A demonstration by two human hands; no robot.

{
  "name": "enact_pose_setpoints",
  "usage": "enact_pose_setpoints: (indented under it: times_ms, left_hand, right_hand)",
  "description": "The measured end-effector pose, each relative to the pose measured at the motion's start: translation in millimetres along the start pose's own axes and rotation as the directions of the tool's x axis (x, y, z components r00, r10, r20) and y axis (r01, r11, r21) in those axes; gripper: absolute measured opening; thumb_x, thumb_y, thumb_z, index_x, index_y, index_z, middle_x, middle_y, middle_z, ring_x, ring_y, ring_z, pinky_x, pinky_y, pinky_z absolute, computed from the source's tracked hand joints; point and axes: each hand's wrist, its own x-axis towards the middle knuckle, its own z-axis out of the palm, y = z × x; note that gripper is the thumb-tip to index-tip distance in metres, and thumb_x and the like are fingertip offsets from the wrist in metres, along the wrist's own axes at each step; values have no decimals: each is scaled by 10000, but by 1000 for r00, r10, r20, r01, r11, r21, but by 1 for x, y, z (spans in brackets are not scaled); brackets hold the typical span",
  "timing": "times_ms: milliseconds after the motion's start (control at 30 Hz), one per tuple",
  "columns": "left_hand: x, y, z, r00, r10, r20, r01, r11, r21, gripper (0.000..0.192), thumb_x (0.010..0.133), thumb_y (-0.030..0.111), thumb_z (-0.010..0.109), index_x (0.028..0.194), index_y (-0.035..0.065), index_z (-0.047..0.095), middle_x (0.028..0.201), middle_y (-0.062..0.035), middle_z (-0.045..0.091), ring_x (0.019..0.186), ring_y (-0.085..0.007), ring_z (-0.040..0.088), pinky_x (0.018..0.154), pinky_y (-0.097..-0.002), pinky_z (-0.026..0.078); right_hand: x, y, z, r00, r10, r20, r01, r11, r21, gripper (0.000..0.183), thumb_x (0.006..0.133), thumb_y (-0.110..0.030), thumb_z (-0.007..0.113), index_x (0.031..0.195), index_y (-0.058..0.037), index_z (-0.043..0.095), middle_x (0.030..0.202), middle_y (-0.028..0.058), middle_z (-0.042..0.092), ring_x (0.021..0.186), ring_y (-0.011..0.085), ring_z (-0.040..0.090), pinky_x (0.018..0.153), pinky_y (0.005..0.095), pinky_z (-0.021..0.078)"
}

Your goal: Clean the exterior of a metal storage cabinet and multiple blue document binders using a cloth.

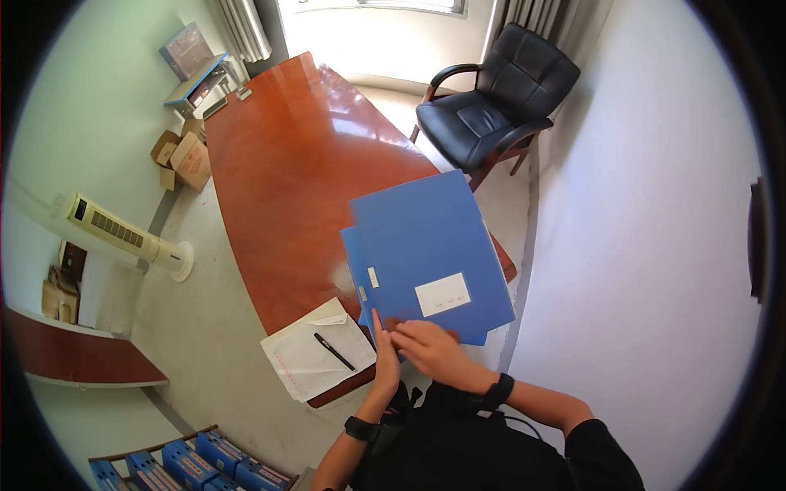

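Blue file folders [424, 233] lie one on another at the near right end of a reddish wooden table [270, 184]. The top one bears a white label [443, 293] with writing. My left hand [385, 356] is upright at the folders' near left corner, fingers pointing up along the edge. Close beside it, my right hand [433, 353] is over the near edge, its fingertips near my left hand; whether it grips anything cannot be told. To the left, a black pen [334, 351] rests on a white paper envelope [301, 362].
A black leather armchair [479, 116] stands beyond the table's right side. On the left are a tower fan [129, 236] and open cardboard boxes [190, 159]. A rack of blue file boxes [190, 463] stands at bottom left, and a wall [632, 245] rises at right.
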Motion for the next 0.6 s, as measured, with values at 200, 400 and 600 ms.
enact_pose_setpoints:
  times_ms: [200,400,600]
  left_hand:
    - [6,-10,-5,977,188,104,-215,881,422,584,1033,231,323,1509,-5,80,1525,-208,220,1414,-316,221,1157,-371,170]
    - [0,2,30,983,136,124,-167,941,295,608,1007,175,411,1495,-9,100,1517,-236,198,1388,-338,261,1143,-386,211]
    - [2,-5,26,989,112,92,-127,976,177,602,993,120,425,1482,10,91,1457,-240,275,1331,-330,347,1101,-394,297]
  right_hand:
    - [-9,31,-15,948,204,-244,-234,967,-103,323,839,-68,622,1159,-30,596,1140,131,606,1076,331,563,925,391,458]
    - [-3,78,-46,761,374,-531,-544,814,-206,289,855,-66,589,1142,-29,590,1128,147,607,1087,342,537,921,411,442]
    - [1,9,14,957,145,-252,-160,986,-43,314,828,-77,649,1138,-49,608,1145,136,621,1094,321,570,943,395,454]
